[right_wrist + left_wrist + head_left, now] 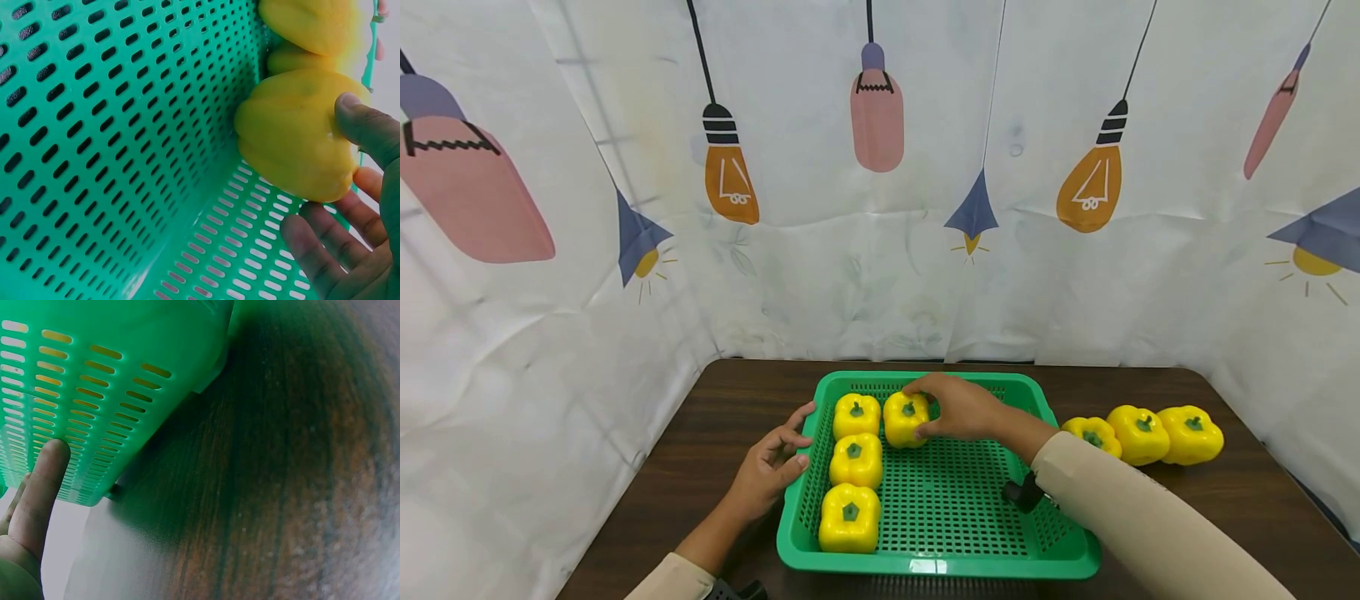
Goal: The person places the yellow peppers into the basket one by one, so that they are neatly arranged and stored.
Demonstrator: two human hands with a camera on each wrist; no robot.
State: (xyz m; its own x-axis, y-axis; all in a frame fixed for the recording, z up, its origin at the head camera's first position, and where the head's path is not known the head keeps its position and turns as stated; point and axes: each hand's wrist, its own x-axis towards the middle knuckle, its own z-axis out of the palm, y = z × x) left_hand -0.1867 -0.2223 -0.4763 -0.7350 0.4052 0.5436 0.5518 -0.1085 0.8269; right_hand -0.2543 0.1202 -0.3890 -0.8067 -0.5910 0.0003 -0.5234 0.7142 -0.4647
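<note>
A green plastic basket (940,567) with slotted walls and floor sits on the table. Inside it, at the back, my right hand (966,408) holds a yellow bell pepper (904,421) between thumb and fingers. The right wrist view has the thumb on one side of that pepper (294,134) and the fingers around its other side, close over the basket floor. Three more yellow bell peppers (856,461) stand in a column along the left wall, stems up. My left hand (767,468) touches the basket's left side, a finger (40,494) extended against the slotted wall.
To the right of the basket, three yellow bell peppers (1138,435) lie in a row on the dark wooden table (737,392). A white curtain (820,283) printed with lamps hangs behind and beside the table. My right forearm crosses the basket's right rim.
</note>
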